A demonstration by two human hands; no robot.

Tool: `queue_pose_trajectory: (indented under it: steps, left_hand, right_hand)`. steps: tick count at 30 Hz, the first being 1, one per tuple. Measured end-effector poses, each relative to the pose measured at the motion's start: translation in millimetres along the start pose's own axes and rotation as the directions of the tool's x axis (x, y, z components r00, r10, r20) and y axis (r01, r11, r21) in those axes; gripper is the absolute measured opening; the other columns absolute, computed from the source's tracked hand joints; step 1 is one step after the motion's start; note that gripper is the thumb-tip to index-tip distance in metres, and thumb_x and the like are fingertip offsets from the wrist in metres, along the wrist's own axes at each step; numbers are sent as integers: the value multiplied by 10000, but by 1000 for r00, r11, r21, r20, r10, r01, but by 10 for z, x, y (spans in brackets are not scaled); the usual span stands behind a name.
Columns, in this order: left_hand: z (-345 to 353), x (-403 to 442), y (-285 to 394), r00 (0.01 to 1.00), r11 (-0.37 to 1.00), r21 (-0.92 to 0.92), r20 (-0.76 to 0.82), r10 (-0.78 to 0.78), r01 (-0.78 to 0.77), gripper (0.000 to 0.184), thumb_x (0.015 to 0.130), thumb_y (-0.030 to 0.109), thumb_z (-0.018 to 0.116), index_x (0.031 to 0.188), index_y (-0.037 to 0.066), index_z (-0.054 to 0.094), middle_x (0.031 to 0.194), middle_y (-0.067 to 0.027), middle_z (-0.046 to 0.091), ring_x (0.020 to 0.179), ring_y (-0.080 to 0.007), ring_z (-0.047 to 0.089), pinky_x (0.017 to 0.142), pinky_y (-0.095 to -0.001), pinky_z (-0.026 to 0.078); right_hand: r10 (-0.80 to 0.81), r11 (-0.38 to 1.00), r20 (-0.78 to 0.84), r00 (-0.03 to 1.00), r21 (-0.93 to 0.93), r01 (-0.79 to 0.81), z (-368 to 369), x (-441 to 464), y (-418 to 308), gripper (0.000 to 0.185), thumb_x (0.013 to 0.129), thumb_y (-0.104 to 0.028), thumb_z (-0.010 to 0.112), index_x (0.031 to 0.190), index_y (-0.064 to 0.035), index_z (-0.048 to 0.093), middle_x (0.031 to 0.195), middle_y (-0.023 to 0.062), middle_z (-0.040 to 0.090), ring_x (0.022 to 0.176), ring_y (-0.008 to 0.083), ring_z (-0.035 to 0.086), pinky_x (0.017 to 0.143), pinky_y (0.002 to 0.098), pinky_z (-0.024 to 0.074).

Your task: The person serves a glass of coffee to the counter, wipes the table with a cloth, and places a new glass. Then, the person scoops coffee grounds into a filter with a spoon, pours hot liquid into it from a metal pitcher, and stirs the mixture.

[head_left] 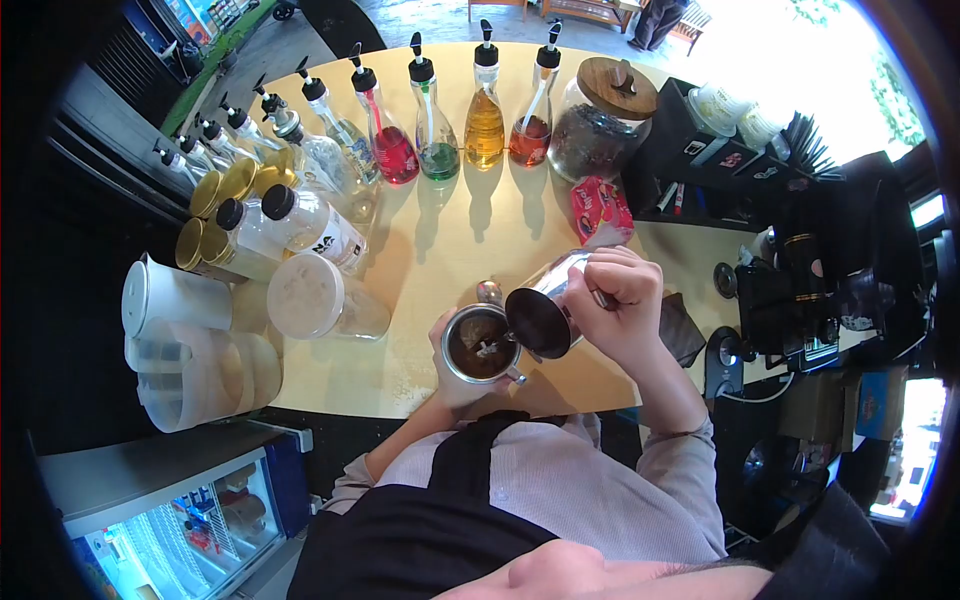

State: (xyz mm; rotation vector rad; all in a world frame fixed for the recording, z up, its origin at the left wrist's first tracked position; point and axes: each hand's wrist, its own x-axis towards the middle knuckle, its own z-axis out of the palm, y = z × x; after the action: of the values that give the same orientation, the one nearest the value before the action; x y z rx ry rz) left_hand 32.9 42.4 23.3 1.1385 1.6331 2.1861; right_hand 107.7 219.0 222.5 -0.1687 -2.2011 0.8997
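My left hand (452,372) is wrapped around the side of a silver-rimmed cup (467,315) holding brown liquid with a pale patch. In my right hand (622,292), closed on its handle, is a shiny metal milk pitcher (540,318), tilted to the left with its spout at the cup's rim. A pale streak shows on the liquid beneath the spout. The pitcher's inside looks dark, so what it contains cannot be made out. A small shiny round object (488,291) rests just behind the cup.
Pump bottles (484,135) of coloured syrup line the table's (420,270) far side. Jars and a pale-lidded tub (305,296) stand left. A wooden-lidded jar (600,125), pink packet (602,212) and black organizer (690,150) are at back right. Black machinery (800,290) stands right.
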Motion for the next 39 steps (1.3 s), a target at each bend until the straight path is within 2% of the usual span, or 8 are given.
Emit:
queue_pose_trajectory:
  steps: [19, 22, 24, 27, 32, 33, 35, 39]
  left_hand:
    - [17, 53, 81, 999, 995, -95, 36, 12, -9, 1223, 517, 373, 930, 1384, 72, 122, 1296, -190, 420, 1171, -308, 520, 986, -442, 449]
    - [11, 43, 72, 1000, 995, -104, 30, -1, 5, 1218, 518, 365, 931, 1385, 72, 128, 1300, -190, 420, 1173, -307, 519, 988, -445, 447]
    - [3, 41, 68, 1000, 995, -97, 25, -11, 14, 1218, 514, 364, 933, 1384, 70, 133, 1300, -189, 421, 1173, -306, 519, 987, -446, 447]
    - [-8, 40, 60, 999, 999, -45, 42, 10, -8, 1222, 505, 365, 936, 1384, 66, 140, 1296, -184, 427, 1173, -302, 521, 984, -441, 450]
    - [-31, -21, -20, 1000, 998, -62, 8, -19, 19, 1240, 495, 379, 936, 1389, 51, 142, 1264, -184, 452, 1127, -297, 553, 955, -429, 474]
    - [-25, -20, -13, 1000, 998, -61, 9, -20, 21, 1240, 495, 379, 936, 1389, 51, 142, 1264, -184, 452, 1127, -297, 553, 955, -429, 474]
    - [-12, -18, 8, 1000, 997, -78, -2, -13, 12, 1251, 488, 389, 935, 1390, 42, 141, 1250, -187, 463, 1113, -294, 562, 944, -424, 482]
    - [-44, -11, -22, 1000, 999, -28, 20, 16, -15, 1256, 487, 390, 935, 1390, 30, 138, 1246, -190, 465, 1114, -293, 560, 939, -423, 485]
  right_hand:
    - [-5, 1000, 9, 1000, -6, 5, 66, 78, 47, 298, 706, -20, 621, 510, -23, 397, 477, 92, 366, 422, 239, 399, 461, 340, 318]
    - [84, 993, -20, 996, 82, -82, 87, 63, 72, 288, 753, -20, 617, 527, -12, 438, 470, 56, 388, 419, 143, 393, 457, 301, 304]
    - [438, 855, -47, 898, 329, -400, 145, -27, 193, 313, 841, -53, 595, 555, -16, 473, 496, -32, 404, 478, 31, 354, 465, 249, 281]
    - [594, 708, -79, 801, 525, -473, 259, -199, 508, 350, 908, -110, 572, 578, -36, 481, 562, -95, 395, 554, -14, 327, 486, 215, 257]
    - [685, 625, -140, 715, 618, -478, 496, -564, 927, 317, 917, -145, 582, 614, -94, 504, 620, -91, 436, 586, -1, 349, 546, 203, 273]
    - [686, 624, -140, 714, 618, -478, 556, -637, 1005, 317, 917, -145, 582, 614, -94, 504, 620, -91, 436, 586, -1, 349, 546, 203, 273]
    - [783, 523, -158, 601, 691, -500, 664, -761, 1123, 310, 915, -157, 586, 619, -100, 517, 603, -84, 446, 565, 6, 360, 541, 203, 284]
    - [814, 481, -191, 549, 752, -451, 827, -975, 1312, 294, 912, -177, 594, 632, -114, 531, 587, -78, 444, 543, 10, 362, 512, 204, 283]
